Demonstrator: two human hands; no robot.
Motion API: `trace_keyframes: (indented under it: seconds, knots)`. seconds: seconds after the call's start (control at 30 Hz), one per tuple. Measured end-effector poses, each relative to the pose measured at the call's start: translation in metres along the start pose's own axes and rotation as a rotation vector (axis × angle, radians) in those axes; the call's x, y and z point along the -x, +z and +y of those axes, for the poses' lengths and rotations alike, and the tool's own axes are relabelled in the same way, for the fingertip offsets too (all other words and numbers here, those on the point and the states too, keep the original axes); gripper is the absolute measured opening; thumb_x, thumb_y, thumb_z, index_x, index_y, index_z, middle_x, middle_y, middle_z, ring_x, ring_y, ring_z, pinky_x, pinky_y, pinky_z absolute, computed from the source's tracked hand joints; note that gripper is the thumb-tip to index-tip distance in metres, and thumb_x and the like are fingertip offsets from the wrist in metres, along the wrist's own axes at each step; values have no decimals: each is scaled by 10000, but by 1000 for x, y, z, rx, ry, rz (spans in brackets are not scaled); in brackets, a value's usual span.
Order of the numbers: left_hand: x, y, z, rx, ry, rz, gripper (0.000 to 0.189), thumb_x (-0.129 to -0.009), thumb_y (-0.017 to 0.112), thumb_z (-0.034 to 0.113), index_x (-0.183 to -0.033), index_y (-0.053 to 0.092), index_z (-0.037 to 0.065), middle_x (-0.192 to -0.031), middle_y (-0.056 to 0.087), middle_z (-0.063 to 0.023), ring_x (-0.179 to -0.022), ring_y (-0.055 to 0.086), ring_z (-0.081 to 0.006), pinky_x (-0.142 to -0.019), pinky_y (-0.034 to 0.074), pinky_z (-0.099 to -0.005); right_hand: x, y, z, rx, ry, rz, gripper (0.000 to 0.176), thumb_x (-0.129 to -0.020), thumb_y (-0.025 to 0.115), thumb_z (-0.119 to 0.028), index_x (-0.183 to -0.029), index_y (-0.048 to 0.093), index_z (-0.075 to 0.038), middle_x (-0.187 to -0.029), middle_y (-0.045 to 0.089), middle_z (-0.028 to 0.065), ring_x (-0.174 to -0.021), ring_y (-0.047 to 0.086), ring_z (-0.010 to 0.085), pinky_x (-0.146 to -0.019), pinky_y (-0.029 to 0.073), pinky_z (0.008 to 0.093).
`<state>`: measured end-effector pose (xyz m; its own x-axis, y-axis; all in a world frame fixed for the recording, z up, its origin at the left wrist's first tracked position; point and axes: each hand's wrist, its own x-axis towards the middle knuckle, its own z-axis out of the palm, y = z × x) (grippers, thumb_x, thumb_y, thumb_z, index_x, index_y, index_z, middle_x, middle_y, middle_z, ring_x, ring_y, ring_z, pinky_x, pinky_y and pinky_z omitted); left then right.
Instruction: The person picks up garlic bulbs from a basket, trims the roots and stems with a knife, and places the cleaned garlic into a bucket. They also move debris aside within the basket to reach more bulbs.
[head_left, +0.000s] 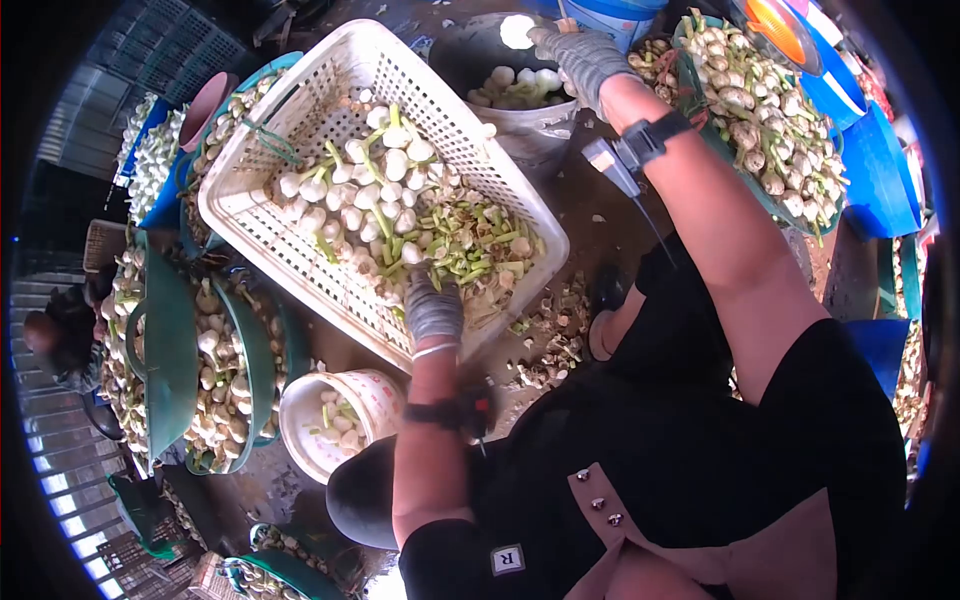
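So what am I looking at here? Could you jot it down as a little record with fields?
Setting: ground-level work spot crowded with tubs of white bulbs
Left hand: gloved, down in the white basket, among clean bulbs and green stalk scraps; grip hidden
Right hand: gloved, over the metal bucket of clean bulbs; grip unclear
Nearby: small white pail with a few bulbs; green tub heaped with rougher bulbs
Ground: peelings beside the basket
Others: a person at the left edge
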<state>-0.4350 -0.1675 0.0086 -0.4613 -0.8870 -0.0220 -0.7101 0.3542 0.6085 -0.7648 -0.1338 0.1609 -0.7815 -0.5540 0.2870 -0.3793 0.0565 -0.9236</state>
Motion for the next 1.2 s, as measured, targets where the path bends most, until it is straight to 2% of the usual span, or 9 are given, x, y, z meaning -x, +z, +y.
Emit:
trace_keyframes:
  seconds: [0.13, 0.2, 0.27, 0.33, 0.47, 0.67, 0.77, 0.87, 1.2]
  knots:
    - [-60, 16, -43, -223, -134, -54, 398, -856, 572, 268, -1213, 562, 91, -1223, 559, -194, -1144, 538, -344, -947, 436, -438, 61, -8, -55, -296, 639, -209, 301, -831, 688, -385, -972, 668, -120, -586, 532, -14, -385, 373, 54, -318, 214, 197]
    - [-79, 13, -36, -340, -158, -142, 408, -861, 565, 290, -1223, 559, 101, -1236, 559, -179, -1150, 538, -332, -951, 435, -437, 101, -7, -70, -347, 566, -358, 299, -847, 691, -281, -1031, 649, -49, -867, 687, 56, -405, 403, 36, -340, 286, 188]
    - [-91, 18, -34, -461, -163, -240, 418, -865, 558, 312, -1233, 557, 112, -1248, 558, -164, -1156, 538, -320, -955, 434, -437, 130, 9, -24, -490, 233, -440, 311, -896, 638, -263, -1076, 622, -10, -905, 678, 60, -703, 614, 102, -683, 499, 229]
    - [-101, 33, -42, -711, -128, -218, 397, -886, 535, 299, -1250, 545, 140, -1267, 554, -135, -1190, 520, -292, -975, 425, -417, 144, 8, -24, -413, 453, -596, 321, -891, 649, -254, -1091, 617, -6, -917, 676, 71, -820, 638, 136, -798, 504, 281]
    - [-129, 85, -99, -568, -247, -210, 371, -917, 492, 225, -1284, 514, 180, -1374, 470, -92, -1255, 473, -242, -1081, 312, -400, 165, 34, 21, -541, 454, -558, 298, -878, 666, -225, -1081, 617, -12, -866, 678, 59, -801, 640, 115, -781, 510, 293]
    - [-91, 50, -58, -470, -140, -380, 384, -914, 494, 309, -1273, 526, 180, -1305, 525, -127, -1265, 432, -316, -1088, 281, -466, 148, 41, 21, 519, 224, -945, 388, -832, 664, -398, -1015, 618, -58, -819, 667, 138, -763, 660, 287, -737, 517, 372]
    - [-65, 135, -194, -520, 583, -200, 397, -931, 463, 320, -1267, 556, 131, -1267, 563, -130, -1214, 484, -337, -1075, 305, -462, 157, 40, 33, 543, -46, -974, 316, -808, 633, -369, -966, 616, -96, -811, 650, 152, -755, 640, 343, -693, 503, 444]
    - [-38, 47, -80, -104, 613, -214, 367, -925, 487, 274, -1233, 574, 95, -1225, 589, -129, -1150, 528, -336, -1054, 334, -445, 171, 37, 38, 541, -243, -956, 259, -788, 630, -311, -946, 616, -106, -787, 650, 134, -738, 646, 330, -676, 499, 456]
    - [9, 37, -88, -402, 595, 25, 328, -885, 550, 203, -1193, 580, 95, -1186, 586, -117, -1103, 536, -314, -972, 376, -439, 201, 30, 12, 494, -280, -965, 189, -780, 611, -240, -927, 621, -123, -741, 646, 122, -708, 643, 337, -649, 496, 461]
